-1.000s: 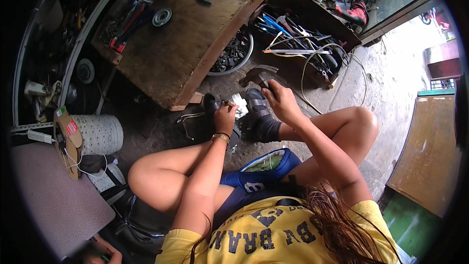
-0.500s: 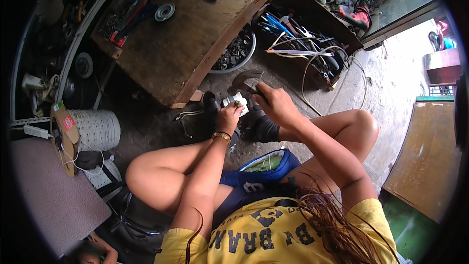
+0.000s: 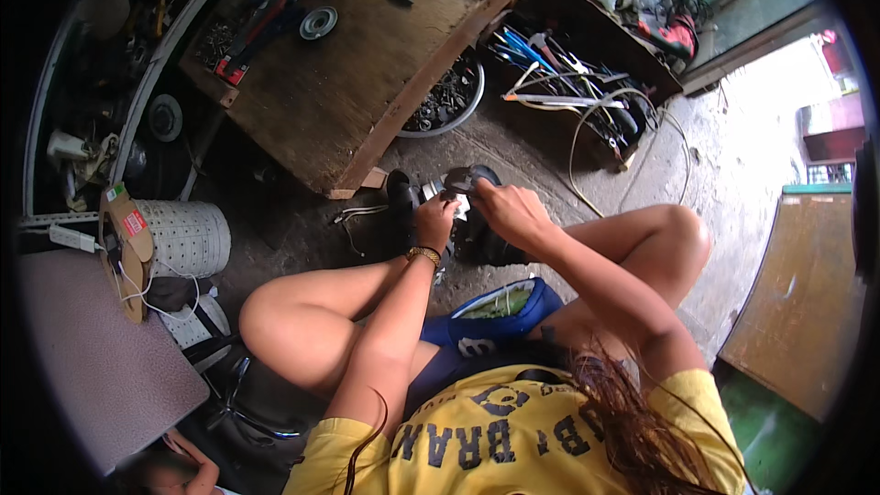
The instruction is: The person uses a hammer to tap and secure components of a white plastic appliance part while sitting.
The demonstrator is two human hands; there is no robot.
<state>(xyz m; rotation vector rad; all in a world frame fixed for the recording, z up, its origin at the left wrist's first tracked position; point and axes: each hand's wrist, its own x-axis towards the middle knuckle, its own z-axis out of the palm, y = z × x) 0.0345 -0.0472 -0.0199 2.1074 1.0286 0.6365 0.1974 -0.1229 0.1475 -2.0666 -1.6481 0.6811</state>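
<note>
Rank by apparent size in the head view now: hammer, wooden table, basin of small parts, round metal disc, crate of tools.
1. Wooden table
2. Crate of tools
3. Basin of small parts, partly hidden by the table
Unranked, smallest: hammer and round metal disc; the right hand partly covers the hammer.

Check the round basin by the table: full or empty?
Not empty: dark parts lie inside the basin. The table hides some of it; how full, I cannot tell.
</note>
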